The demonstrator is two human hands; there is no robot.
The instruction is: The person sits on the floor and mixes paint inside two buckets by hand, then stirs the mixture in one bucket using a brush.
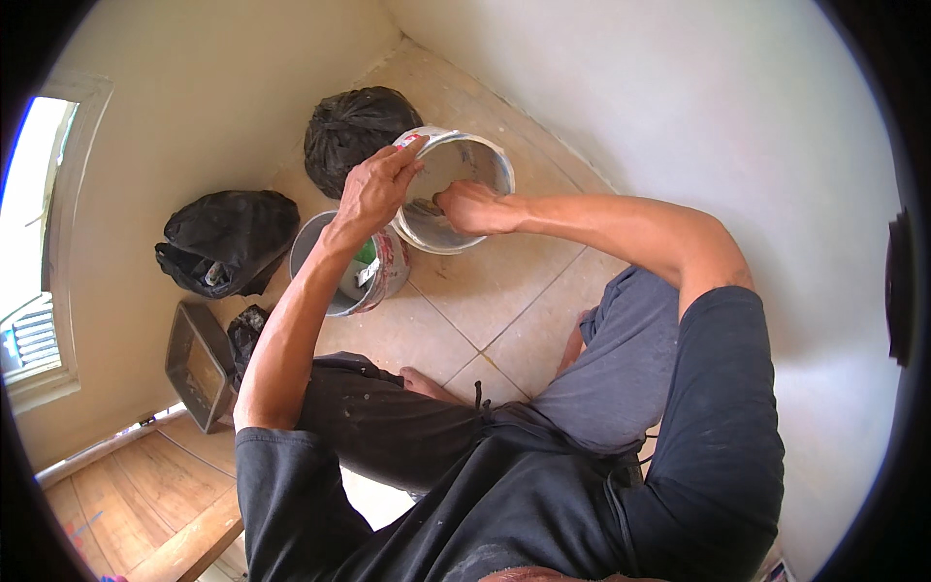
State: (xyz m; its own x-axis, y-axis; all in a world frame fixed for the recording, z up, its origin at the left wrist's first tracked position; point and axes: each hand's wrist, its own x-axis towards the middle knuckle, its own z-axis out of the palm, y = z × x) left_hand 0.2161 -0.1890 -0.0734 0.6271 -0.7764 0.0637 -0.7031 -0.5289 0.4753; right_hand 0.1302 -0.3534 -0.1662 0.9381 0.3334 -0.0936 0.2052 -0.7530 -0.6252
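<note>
A white bucket [507,173] with a grey-smeared inside is tipped so that its mouth faces me. My left hand [380,189] is closed on the left side of its rim, with a finger stretched along the edge. My right hand [472,208] reaches into the mouth, its fingers curled together. Beside those fingertips shows a small dark, greyish thing that I cannot make out. A second bucket [393,274] stands just below my left wrist, holding something green and a whitish scrap, partly hidden by my forearm.
Behind the buckets sits a full black plastic bag [354,136], with another black bag [238,238] to the left. A grey rectangular tub [184,354] leans near the wall by the window [34,233]. Wooden boards [145,485] lie lower left; tiled floor [436,330] and pale walls surround me.
</note>
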